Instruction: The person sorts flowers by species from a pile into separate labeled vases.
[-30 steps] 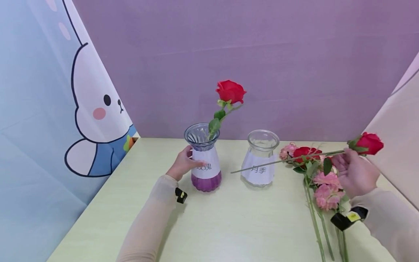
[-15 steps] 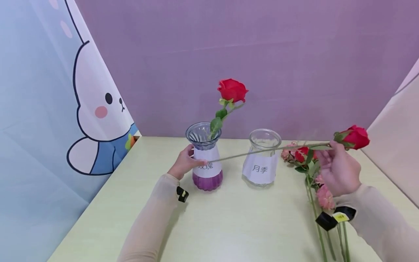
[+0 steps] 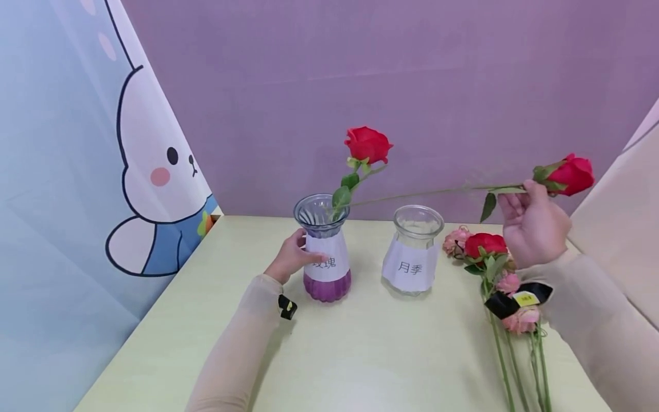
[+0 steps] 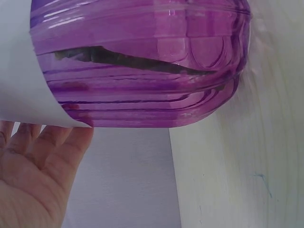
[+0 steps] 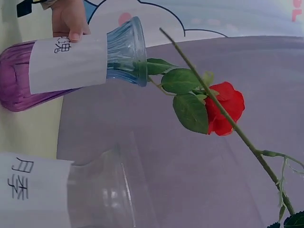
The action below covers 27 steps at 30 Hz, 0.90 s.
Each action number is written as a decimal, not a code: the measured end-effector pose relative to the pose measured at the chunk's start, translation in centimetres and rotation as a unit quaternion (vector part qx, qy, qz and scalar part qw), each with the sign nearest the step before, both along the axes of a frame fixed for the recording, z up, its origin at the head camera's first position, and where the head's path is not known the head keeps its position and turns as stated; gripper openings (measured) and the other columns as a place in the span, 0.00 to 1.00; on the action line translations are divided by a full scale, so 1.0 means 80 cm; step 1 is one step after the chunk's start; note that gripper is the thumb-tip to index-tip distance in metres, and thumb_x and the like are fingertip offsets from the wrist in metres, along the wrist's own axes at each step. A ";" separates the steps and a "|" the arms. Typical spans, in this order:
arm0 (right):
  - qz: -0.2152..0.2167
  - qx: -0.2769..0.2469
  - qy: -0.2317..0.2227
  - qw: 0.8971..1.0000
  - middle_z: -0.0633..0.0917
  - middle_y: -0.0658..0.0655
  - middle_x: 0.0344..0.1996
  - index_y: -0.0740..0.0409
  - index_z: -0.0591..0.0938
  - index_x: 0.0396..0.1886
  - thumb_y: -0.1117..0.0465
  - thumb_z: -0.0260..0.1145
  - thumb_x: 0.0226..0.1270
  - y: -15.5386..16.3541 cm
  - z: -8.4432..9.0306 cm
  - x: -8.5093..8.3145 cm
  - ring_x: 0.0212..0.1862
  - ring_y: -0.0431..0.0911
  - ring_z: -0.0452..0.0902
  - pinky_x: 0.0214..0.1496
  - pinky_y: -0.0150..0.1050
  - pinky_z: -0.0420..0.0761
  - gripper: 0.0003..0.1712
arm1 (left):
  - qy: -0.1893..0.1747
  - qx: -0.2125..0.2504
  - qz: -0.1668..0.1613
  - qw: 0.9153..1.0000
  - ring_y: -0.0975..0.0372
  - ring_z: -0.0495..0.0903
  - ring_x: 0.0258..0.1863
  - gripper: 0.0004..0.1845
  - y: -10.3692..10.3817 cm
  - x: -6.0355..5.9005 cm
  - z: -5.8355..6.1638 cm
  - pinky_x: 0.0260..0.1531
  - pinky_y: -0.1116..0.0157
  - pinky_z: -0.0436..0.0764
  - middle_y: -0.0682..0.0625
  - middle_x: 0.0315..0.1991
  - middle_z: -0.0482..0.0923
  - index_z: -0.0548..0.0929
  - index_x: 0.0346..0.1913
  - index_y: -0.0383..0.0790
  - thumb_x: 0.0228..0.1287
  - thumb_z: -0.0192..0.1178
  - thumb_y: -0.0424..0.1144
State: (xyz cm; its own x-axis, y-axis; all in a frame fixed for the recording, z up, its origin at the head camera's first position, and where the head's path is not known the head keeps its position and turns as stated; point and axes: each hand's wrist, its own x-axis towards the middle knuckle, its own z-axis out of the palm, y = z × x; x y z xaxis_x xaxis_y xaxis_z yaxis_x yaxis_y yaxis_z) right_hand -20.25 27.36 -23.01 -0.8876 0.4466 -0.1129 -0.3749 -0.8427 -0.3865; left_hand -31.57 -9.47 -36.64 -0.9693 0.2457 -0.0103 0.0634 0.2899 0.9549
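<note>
Held rose (image 3: 566, 174): red bloom, thin green stem, one leaf hanging just beside the fingers; carried in the air above the table (image 3: 360, 355); long axis near level, bloom to the person's right, bare stem tip reaching left to just above the mouth of the purple vase (image 3: 324, 249), though touching the rim or not, hard to tell.
Right hand (image 3: 532, 229): pinches the stem just under the bloom; the stem runs away from it leftward.
Left hand (image 3: 290, 257): the nearer to the vase; thumb and fingers curled about its white-labelled waist.
Purple vase: ribbed glass, upright, one red rose (image 3: 368, 144) standing in it.
Clear vase (image 3: 413, 250): labelled, upright, between vase and flower pile (image 3: 494, 269) lying on the table.
</note>
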 end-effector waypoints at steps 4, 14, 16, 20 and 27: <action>-0.020 0.039 0.017 0.999 0.83 0.60 0.30 0.60 0.73 0.48 0.67 0.64 0.65 -0.015 0.013 -0.004 0.32 0.49 0.84 0.45 0.40 0.82 0.14 | 0.000 -0.001 0.003 1.000 0.45 0.74 0.58 0.42 0.000 0.001 0.000 0.58 0.48 0.72 0.37 0.59 0.73 0.64 0.67 0.37 0.49 0.74 0.34; -0.055 0.180 0.003 0.982 0.80 0.58 0.28 0.62 0.77 0.48 0.63 0.73 0.56 -0.058 0.036 -0.011 0.25 0.45 0.74 0.31 0.31 0.82 0.21 | 0.001 -0.004 0.007 1.000 0.45 0.74 0.58 0.42 0.001 0.004 0.002 0.58 0.48 0.72 0.36 0.59 0.73 0.64 0.67 0.37 0.49 0.74 0.33; -0.057 0.195 0.005 0.979 0.80 0.58 0.28 0.62 0.77 0.47 0.63 0.73 0.56 -0.067 0.038 -0.014 0.25 0.45 0.75 0.32 0.31 0.83 0.20 | 0.001 -0.003 0.006 1.000 0.45 0.74 0.58 0.42 0.001 0.004 0.001 0.58 0.48 0.72 0.36 0.60 0.72 0.64 0.67 0.37 0.49 0.74 0.33; -0.052 0.222 0.016 0.973 0.83 0.59 0.28 0.64 0.78 0.44 0.64 0.71 0.58 -0.088 0.042 -0.018 0.28 0.45 0.80 0.37 0.33 0.84 0.16 | 0.004 0.001 0.004 1.000 0.45 0.74 0.57 0.42 0.001 0.004 0.001 0.58 0.48 0.72 0.36 0.59 0.73 0.64 0.67 0.37 0.49 0.74 0.33; -0.063 0.295 0.050 0.952 0.82 0.57 0.25 0.68 0.80 0.36 0.67 0.68 0.62 -0.128 0.041 -0.023 0.27 0.44 0.79 0.37 0.32 0.83 0.07 | 0.001 -0.001 0.009 1.000 0.45 0.74 0.57 0.41 0.001 0.004 0.002 0.58 0.47 0.72 0.36 0.59 0.73 0.65 0.67 0.37 0.49 0.74 0.34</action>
State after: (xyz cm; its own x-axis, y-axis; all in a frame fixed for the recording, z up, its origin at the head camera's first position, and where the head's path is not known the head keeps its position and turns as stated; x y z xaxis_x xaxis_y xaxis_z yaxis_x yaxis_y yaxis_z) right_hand -22.06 17.08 -19.74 -0.8156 0.5104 0.2727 -0.5186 -0.4355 -0.7358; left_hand -31.23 -9.38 -36.49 -0.9736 0.2283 -0.0081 0.0606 0.2920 0.9545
